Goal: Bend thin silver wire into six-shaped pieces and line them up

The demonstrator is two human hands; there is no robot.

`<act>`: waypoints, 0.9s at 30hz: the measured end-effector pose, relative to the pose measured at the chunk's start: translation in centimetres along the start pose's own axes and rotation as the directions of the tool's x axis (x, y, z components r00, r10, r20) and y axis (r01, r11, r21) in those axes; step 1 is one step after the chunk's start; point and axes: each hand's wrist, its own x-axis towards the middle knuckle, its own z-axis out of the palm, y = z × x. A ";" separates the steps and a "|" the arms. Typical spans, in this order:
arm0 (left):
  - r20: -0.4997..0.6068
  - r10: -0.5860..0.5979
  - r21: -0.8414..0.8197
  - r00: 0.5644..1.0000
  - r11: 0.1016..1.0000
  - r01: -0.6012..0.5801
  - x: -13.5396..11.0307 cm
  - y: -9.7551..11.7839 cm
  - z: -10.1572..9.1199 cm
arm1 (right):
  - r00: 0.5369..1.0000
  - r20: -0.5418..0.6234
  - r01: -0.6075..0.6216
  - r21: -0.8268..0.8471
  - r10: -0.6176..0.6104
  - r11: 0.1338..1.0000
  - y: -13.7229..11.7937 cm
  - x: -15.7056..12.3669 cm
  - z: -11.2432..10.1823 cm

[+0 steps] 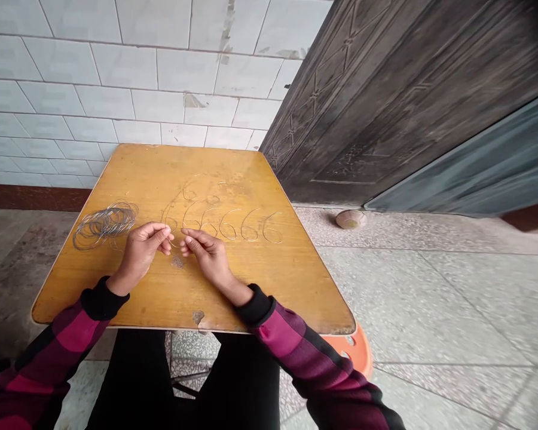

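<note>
Left hand (pixel 141 251), right hand (pixel 208 257): each grip pinched, apparently on thin wire (pixel 174 240), fingertips just apart. Wire 6-shapes (pixel 250 226) on desk (pixel 269 292) ahead of grips; wire coil (pixel 105 224) left. Risk: slack pinch, wire slips, disturbs shapes.

This place is looking like the front of a home. White tiles (pixel 116 77) are covering the wall, a big dark door (pixel 385 101) is standing beside a small wooden table (pixel 260 286), and speckled stone tiles (pixel 407 286) are covering the floor.
</note>
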 end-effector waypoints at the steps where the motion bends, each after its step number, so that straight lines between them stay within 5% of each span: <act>1: 0.022 0.013 0.044 1.000 0.999 -0.014 0.0 -0.1 -0.1 | 0.999 0.022 0.035 -0.072 -0.033 0.997 0.1 0.0 -0.1; 10: 0.016 0.076 0.203 0.997 0.976 -0.077 0.0 -0.6 -0.1 | 0.966 0.166 0.254 -0.493 -0.197 0.832 -1.1 0.2 -0.4; 17: 0.033 0.142 0.397 0.989 0.906 -0.144 -0.1 -0.6 -0.2 | 0.964 0.206 0.258 -0.564 -0.169 0.785 -0.4 0.2 -0.4; 27: 0.106 0.149 0.469 0.983 0.864 -0.181 0.1 -0.8 -0.3 | 0.967 0.211 0.235 -0.523 -0.143 0.819 -0.7 0.5 -0.4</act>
